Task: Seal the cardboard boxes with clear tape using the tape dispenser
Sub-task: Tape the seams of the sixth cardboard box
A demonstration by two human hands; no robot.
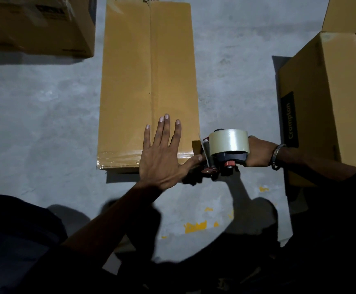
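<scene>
A long brown cardboard box (130, 81) lies flat on the grey floor, its flaps meeting along a centre seam. A strip of clear tape (117, 157) crosses its near end. My left hand (162, 153) lies flat on that near end, fingers straight and spread, thumb stretched towards the dispenser's blade. My right hand (257, 151) grips the handle of the tape dispenser (226, 155), which carries a roll of clear tape (229, 141) and sits just off the box's near right corner.
A taped box (35, 24) stands at the far left. A taller box with a black printed label (321, 102) stands at the right, with another box (351, 13) behind it. Yellow paint marks (194, 227) dot the concrete floor (35, 113) near me.
</scene>
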